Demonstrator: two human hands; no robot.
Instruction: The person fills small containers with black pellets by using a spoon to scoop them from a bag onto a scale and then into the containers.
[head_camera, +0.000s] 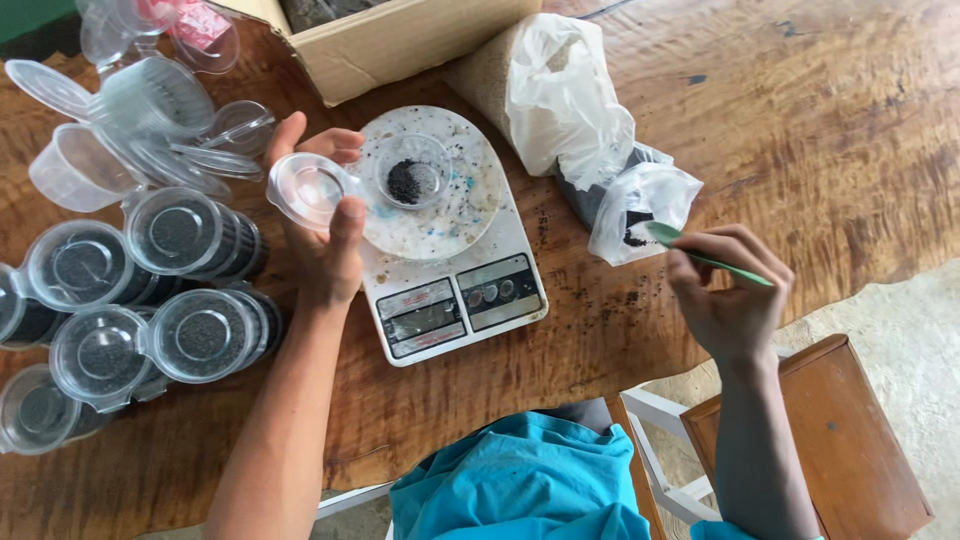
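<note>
I sit at the wooden desk (800, 150) with my two hands out. My left hand (325, 235) holds the hinged lid (305, 190) of a small clear cup (412, 172). My thumb and fingers are pinched on that lid and keep it tipped open. The cup sits on the round white plate of the kitchen scale (450, 290), right beside my left hand, and it has a little black grainy stuff in the bottom.

My right hand (730, 290) is well off to the right. Its fingers are closed around a thin green spoon (705, 257). The spoon lies long ways from right to left, and its scoop end points at the open mouth of a small plastic bag (640, 205) with more black grains inside. The scoop end is just at the bag's mouth; I cannot tell if it holds any grains.

So the cup lies to the left of the spoon, with the scale's edge and some bare desk between them. My left hand is much nearer to the cup than my right hand is.

On the far left are many filled cups with lids shut (195, 335), and behind them some empty cups (150, 110). A cardboard box (400, 45) stands at the back
</note>
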